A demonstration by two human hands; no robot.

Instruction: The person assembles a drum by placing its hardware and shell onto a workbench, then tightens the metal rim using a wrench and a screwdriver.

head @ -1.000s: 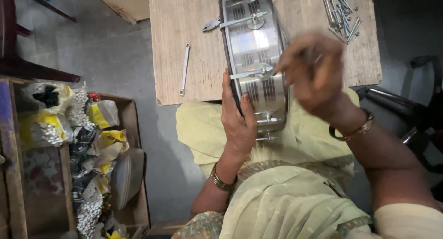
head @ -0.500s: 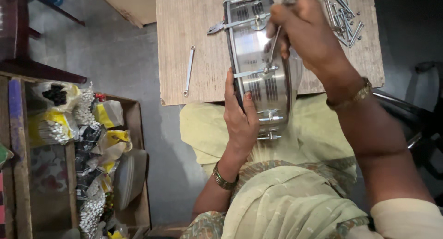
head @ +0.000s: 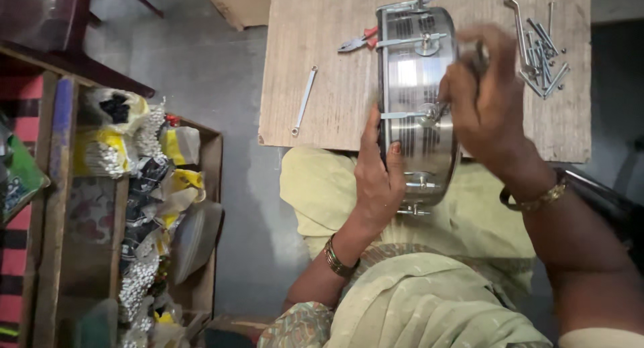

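Here, the shiny ribbed steel drum shell [head: 416, 106] stands on edge.

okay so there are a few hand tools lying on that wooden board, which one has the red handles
The pliers, lying just left of the steel drum shell near the board's far edge. The slim wrench further left is bare metal, as are the rods at right.

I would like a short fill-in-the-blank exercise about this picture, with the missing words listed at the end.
1. The left hand steadies a shiny metal ____ standing on its edge.
2. The small spanner lies on the wooden ____, apart from both hands.
3. The loose metal rods lie on the board beyond the ____ hand.
4. The pliers have ____ handles.

Missing words: drum; board; right; red
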